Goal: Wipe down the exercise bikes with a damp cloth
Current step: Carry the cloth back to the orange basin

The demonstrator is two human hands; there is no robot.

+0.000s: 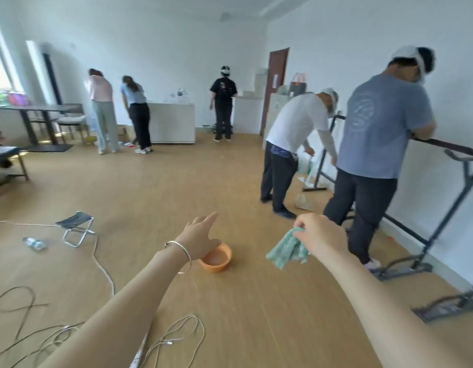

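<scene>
- from my remote feed, my left hand (pixel 200 239) reaches out with its fingers straight and spread, holding nothing.
- it hangs over the near edge of an orange basin (pixel 216 258) on the wooden floor (pixel 176 181); i cannot tell whether it touches the rim.
- a thin silver bangle (pixel 178 254) sits on that wrist.
- my right hand (pixel 319 239) pinches a teal cloth (pixel 288 248) between thumb and fingers, and the cloth hangs crumpled below them, off the floor, just right of the basin.
- the black exercise machine (pixel 448 145) stands along the right wall, well apart from the cloth.
- a person in a grey-blue shirt (pixel 384 123) leans over its top bar.
- beside them, a person in a white shirt (pixel 296 123) bends forward.
- to the left on the floor lie a small folding stool (pixel 75 229), a water bottle (pixel 34 243) and loose cables (pixel 105 264).
</scene>
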